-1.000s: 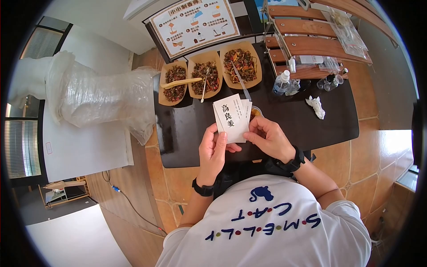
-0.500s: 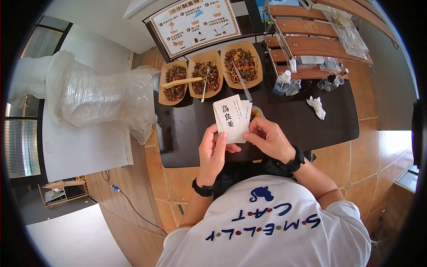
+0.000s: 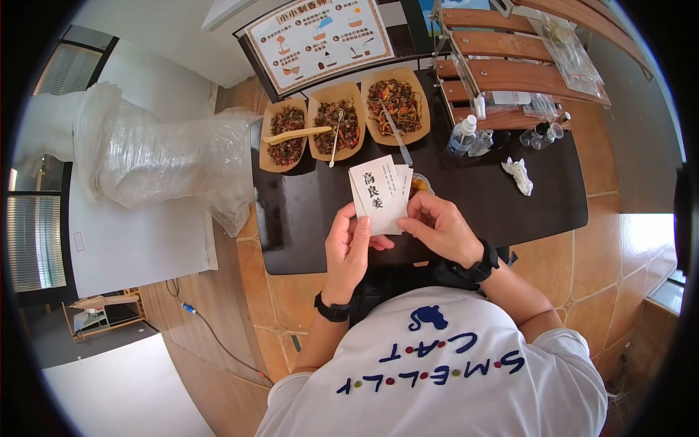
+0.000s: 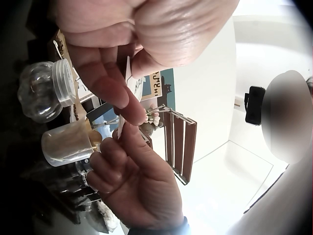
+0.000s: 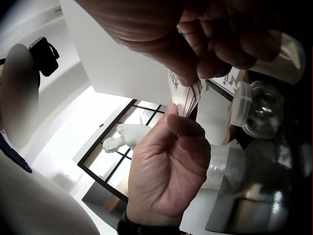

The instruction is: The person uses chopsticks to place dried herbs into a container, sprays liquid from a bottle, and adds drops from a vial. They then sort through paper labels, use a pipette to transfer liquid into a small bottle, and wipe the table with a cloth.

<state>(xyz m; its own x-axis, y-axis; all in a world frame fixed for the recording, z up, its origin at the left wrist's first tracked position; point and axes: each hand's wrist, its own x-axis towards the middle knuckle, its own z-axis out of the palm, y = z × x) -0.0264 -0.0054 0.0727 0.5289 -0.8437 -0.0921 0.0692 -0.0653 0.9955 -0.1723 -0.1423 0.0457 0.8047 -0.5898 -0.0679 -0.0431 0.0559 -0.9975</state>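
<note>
Several white cards with black characters are held fanned in front of the chest, over the table's near edge. The left hand grips their left side, thumb on the front card. At their right side the right hand pinches the edge between thumb and fingers. In the right wrist view the cards overlap, with the left hand below and the right hand above. The left wrist view shows the cards nearly edge-on.
Three paper trays of dried mix stand at the back, the left one beneath a wooden spoon. To the right are a spray bottle, small bottles, a crumpled tissue and a wooden rack. Beyond the cards sits a clear container, partly hidden.
</note>
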